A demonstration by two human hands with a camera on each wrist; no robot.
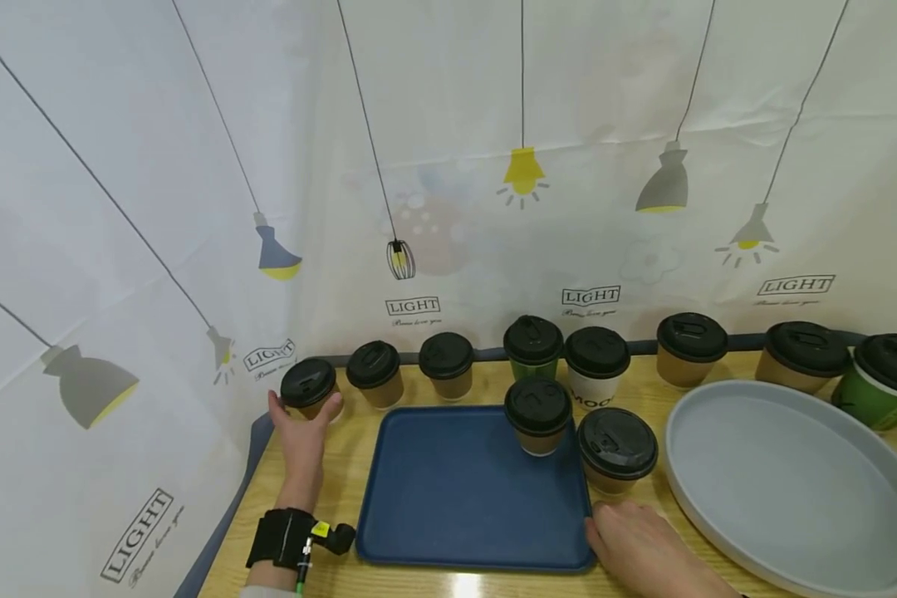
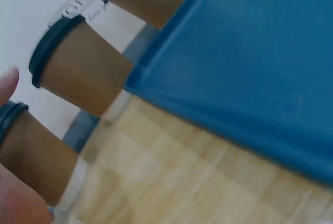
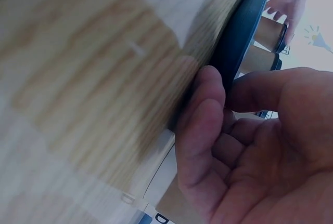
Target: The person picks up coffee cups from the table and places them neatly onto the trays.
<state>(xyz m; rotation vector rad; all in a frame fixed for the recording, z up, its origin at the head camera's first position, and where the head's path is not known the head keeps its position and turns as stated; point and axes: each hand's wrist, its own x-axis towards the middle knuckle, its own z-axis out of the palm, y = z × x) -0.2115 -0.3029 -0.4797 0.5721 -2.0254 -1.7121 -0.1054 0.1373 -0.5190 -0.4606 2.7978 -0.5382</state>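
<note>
My left hand [image 1: 301, 436] is at the leftmost paper coffee cup [image 1: 316, 409], brown with a black lid, thumb on one side and fingers on the other. In the left wrist view the thumb [image 2: 21, 198] overlaps that cup's brown side [image 2: 44, 164]; the fingers' contact is mostly hidden. My right hand [image 1: 635, 540] pinches the right edge of the blue rectangular tray [image 1: 471, 498] near its front corner. Seen from the right wrist, the fingers [image 3: 200, 130] curl against the edge of the tray [image 3: 237, 37]. A brown lidded cup [image 1: 540, 419] stands on the tray's back right part.
Two brown cups [image 1: 376, 378] [image 1: 448, 370] stand behind the tray. A green cup [image 1: 534, 353], a white cup [image 1: 596, 382] and another brown cup [image 1: 616, 453] are close to its right side. A round grey tray [image 1: 785, 482] lies at right, with more cups behind. A printed curtain [image 1: 456, 208] borders the table.
</note>
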